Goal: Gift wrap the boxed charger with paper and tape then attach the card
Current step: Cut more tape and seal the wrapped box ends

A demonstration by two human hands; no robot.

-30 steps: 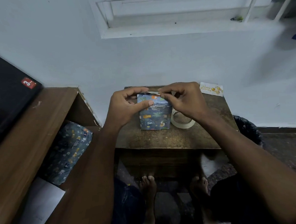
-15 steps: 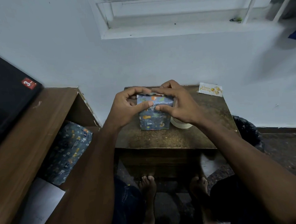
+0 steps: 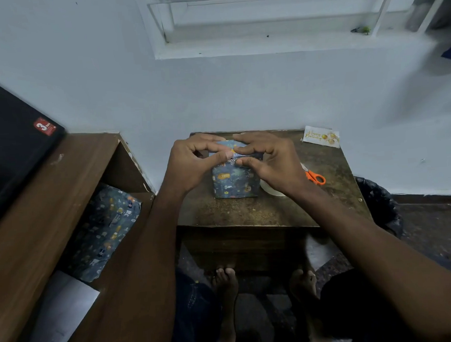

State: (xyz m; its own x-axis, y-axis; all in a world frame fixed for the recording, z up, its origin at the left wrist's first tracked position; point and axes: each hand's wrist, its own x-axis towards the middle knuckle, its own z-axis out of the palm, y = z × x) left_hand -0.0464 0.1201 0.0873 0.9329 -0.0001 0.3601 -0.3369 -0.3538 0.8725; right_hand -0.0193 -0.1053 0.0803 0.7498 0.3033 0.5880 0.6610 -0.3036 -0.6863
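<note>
Both hands pinching the top fold of the wrapped box

Since a moment ago the right hand (image 3: 274,164) has slid a little to its own side, so orange-handled scissors (image 3: 315,178) now show just beyond its wrist. The wrapped box (image 3: 233,182) stands upright on the small brown table (image 3: 248,212), directly under both hands. The left hand (image 3: 192,165) curls over the box's top edge, thumb pressed on the near face and forefinger on top, pinching the paper fold. The right hand does likewise, thumb and forefinger closed on the fold, other fingers loosely bent. A tape roll (image 3: 271,190) lies under the right palm, just beside the box. The birthday card (image 3: 321,136) lies well beyond the right hand at the table's far corner. Beside the left forearm, an open wooden shelf (image 3: 127,161) holds spare patterned wrapping paper (image 3: 103,227).
</note>
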